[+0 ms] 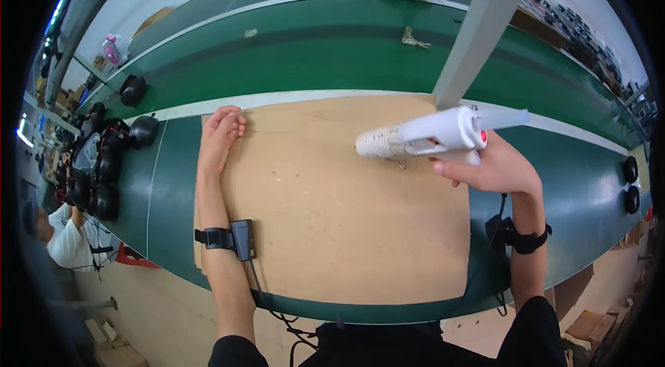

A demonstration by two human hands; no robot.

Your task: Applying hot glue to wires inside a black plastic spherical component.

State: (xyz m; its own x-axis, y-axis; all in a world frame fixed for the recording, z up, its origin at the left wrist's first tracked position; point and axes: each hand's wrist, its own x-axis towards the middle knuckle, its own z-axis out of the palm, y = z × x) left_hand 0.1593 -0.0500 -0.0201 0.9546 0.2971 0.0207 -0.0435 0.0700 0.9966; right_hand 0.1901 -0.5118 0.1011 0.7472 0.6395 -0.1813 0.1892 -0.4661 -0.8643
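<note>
My right hand is wrapped round the grip of a white hot glue gun, above the right part of a cardboard sheet. The gun's ribbed, yellowed front end points left, with a thin wire piece under it. From its back sticks a translucent glue stick, beside a red spot. My left hand rests at the sheet's far left corner. Its fingers are loosely bent and slightly apart, with nothing seen in them. Both wrists wear black straps with small devices.
Beyond the bench runs a green conveyor belt with small scraps on it. A grey post rises at the sheet's far right corner. Black rounded parts are heaped at the left, near a person in white. Two black round parts lie far right.
</note>
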